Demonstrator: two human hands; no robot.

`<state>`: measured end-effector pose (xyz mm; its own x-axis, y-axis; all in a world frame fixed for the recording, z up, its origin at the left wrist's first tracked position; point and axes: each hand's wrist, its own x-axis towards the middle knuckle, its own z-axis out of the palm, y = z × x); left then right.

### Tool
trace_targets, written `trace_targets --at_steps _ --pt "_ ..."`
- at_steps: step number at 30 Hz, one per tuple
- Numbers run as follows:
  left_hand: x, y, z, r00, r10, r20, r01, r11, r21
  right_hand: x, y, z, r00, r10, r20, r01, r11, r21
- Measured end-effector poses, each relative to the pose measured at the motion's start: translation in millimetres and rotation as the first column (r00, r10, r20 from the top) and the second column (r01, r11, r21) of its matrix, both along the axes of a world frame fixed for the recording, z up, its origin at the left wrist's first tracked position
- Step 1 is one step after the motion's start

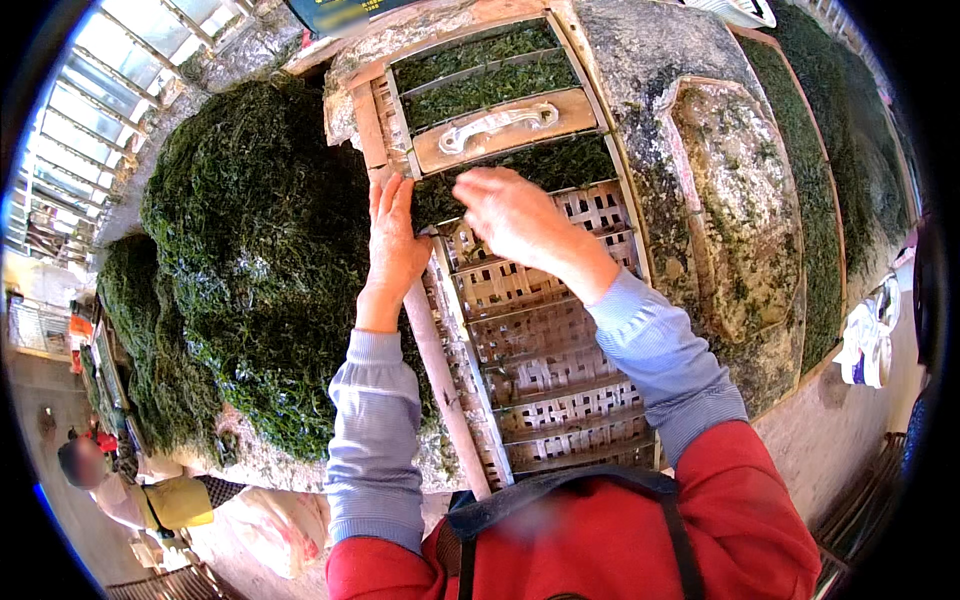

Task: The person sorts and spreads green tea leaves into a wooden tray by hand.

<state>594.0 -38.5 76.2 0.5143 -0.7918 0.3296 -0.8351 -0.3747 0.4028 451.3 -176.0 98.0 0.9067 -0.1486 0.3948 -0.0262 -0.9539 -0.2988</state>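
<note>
A long wooden frame (478, 375) with woven bamboo slats and crosswise dividers lies in front of me. Dark green stringy plant strands (565, 165) fill one of its compartments. My left hand (395, 240) rests at the frame's left edge beside that compartment, fingers stretched out. Over the near side of the same strands is my right hand (520, 220), palm down, its slightly blurred fingers extended toward the left; nothing shows in it. Just beyond, a wooden board with a pale handle (498, 128) lies across the frame. Farther compartments hold more green strands (490, 80).
A big heap of dark green strands (260, 230) rises on the left. A stained stone-like slab (740, 200) lies to the right, with more green material (800, 180) beyond it. A white bag (868, 335) is at far right. Another person (140, 500) is at lower left.
</note>
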Motion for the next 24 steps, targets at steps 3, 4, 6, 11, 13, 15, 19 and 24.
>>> trace_targets --at_steps 3,4,6,11,13,15,19,24 --pt "18 -9 -10 0.998 -0.013 0.057 0.018 0.997 -0.071 5 11 -22 0.999 0.002 -0.043 -0.009 0.988 -0.156" --pt "25 -8 -7 0.999 -0.003 0.037 0.005 0.998 -0.057 6 14 -21 0.999 -0.019 -0.05 0.012 0.992 -0.129" --pt "19 -18 16 0.998 0.056 0.028 -0.057 0.997 0.052 9 18 -24 0.995 -0.061 -0.078 0.048 0.987 -0.154" --pt "-20 -71 65 0.985 -0.15 -0.08 0.164 0.962 0.219 13 19 -30 0.99 -0.114 -0.085 0.11 0.993 -0.05" --pt "-18 -76 70 0.911 -0.328 -0.249 0.314 0.945 -0.095 13 18 -30 0.991 -0.118 -0.058 0.115 0.992 -0.049" --pt "-18 -68 76 0.925 -0.335 -0.177 0.265 0.906 -0.33 10 14 -28 0.99 -0.121 -0.072 0.116 0.991 -0.067" --pt "-4 -26 27 0.993 0.009 -0.12 -0.038 0.969 -0.243 11 15 -19 0.978 -0.118 -0.173 0.099 0.988 -0.118" --pt "-7 -33 -22 0.953 0.275 -0.124 -0.29 0.948 -0.128 -1 -3 14 0.972 -0.065 -0.226 0.094 0.988 0.12"
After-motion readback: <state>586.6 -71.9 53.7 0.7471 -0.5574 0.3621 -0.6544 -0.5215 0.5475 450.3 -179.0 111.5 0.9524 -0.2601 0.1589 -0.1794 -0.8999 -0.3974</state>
